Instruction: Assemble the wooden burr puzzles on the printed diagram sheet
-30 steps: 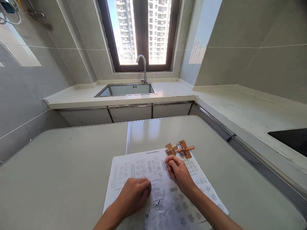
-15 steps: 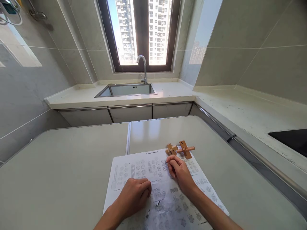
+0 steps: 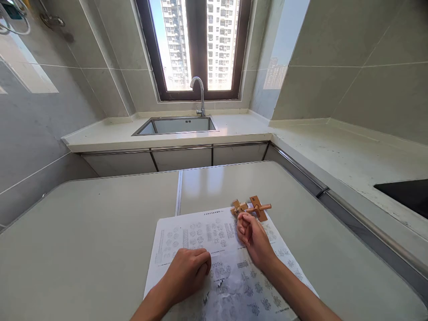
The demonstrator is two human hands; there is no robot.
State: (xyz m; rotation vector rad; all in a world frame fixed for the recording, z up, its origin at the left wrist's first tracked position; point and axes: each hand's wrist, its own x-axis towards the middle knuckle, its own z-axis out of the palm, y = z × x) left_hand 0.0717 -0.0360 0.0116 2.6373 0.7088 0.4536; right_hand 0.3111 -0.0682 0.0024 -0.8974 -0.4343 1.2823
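Observation:
A large printed sheet of paper (image 3: 195, 236) lies on the table, covered with small line drawings and text. My left hand (image 3: 192, 269) rests on its lower left part in a loose fist, with no object showing in it. Farther right, my right hand (image 3: 253, 236) is raised over the sheet, fingers curled in, and I see nothing between them. Just beyond its knuckles, small wooden pieces (image 3: 237, 207) sit at the sheet's top right corner. Beside them a flat wooden piece (image 3: 253, 200) marked 2 has a round wooden peg (image 3: 266, 207) across it.
The pale table (image 3: 100, 240) has a seam running toward the back. Behind it are a white counter (image 3: 240, 125), a sink (image 3: 177, 132) with a tap (image 3: 202, 98), and a window. A metal rail (image 3: 368, 232) and a black hob (image 3: 406, 196) are on the right.
My right hand has shifted slightly right and toward the wooden pieces, turning so the curled fingers show more. My left hand and the wooden pieces have stayed in place.

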